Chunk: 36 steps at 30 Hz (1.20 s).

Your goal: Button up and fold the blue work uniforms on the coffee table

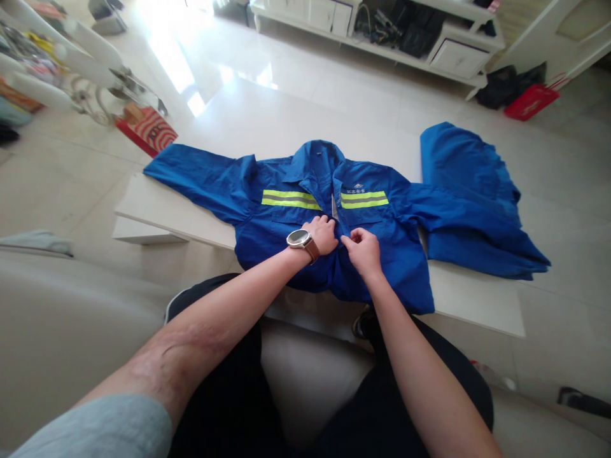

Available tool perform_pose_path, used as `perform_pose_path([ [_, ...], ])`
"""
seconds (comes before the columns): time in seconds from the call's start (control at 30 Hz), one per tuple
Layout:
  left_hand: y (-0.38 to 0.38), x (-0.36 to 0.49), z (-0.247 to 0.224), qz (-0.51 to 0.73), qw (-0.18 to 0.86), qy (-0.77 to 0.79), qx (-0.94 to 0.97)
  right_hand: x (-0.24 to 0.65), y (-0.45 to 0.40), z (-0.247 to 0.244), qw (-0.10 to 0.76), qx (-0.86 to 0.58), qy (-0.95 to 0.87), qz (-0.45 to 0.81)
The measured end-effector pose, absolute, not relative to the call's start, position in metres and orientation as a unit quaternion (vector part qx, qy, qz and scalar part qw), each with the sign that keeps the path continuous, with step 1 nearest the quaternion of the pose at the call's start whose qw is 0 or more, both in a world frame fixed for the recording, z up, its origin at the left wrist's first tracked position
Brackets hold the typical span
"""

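A blue work jacket (267,229) with yellow-and-grey reflective strips across the chest lies front up on a white table, its collar pointing away from me. The front is parted at the neck, and the two edges come together near my hands. My left hand (323,234), with a watch (298,239) on its wrist, is closed at the front opening, fingers bent over the cloth. Just right of it, my right hand (363,249) pinches the front edge between thumb and fingers. The small part under my fingertips is hidden.
Folded blue cloth (465,165) lies at the table's right, beside the jacket's sleeve. A red-and-white striped paper bag (151,130) is past the left sleeve. The white table (482,296) shows along its near edge. A white cabinet (305,19) and a red bag (532,102) stand farther off.
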<state>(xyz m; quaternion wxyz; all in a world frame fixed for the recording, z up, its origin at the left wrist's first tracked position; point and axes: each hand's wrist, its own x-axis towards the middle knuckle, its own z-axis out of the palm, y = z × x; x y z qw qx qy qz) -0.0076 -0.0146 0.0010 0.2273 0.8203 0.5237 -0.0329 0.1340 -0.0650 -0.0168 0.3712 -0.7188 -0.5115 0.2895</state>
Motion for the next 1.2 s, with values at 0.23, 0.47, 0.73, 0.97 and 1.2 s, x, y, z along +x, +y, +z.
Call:
perform_pose_path([
  [0.23,-0.007,-0.007,0.005,0.033,0.246,0.567,0.785,0.133,-0.065,-0.015,0.405,-0.704,-0.526,0.253],
  [0.47,-0.001,0.0,0.001,0.144,0.32,0.561,0.75,0.133,-0.063,-0.02,0.419,-0.694,-0.515,0.281],
  [0.73,0.021,0.002,-0.015,0.274,0.461,0.589,0.604,0.131,-0.064,-0.013,0.413,-0.684,-0.517,0.307],
  [0.97,0.025,0.005,-0.017,0.326,0.608,0.589,0.421,0.129,-0.065,-0.008,0.413,-0.671,-0.528,0.318],
  [1.2,0.019,0.008,-0.003,0.346,0.656,0.579,0.338,0.126,-0.065,-0.003,0.389,-0.652,-0.579,0.298],
])
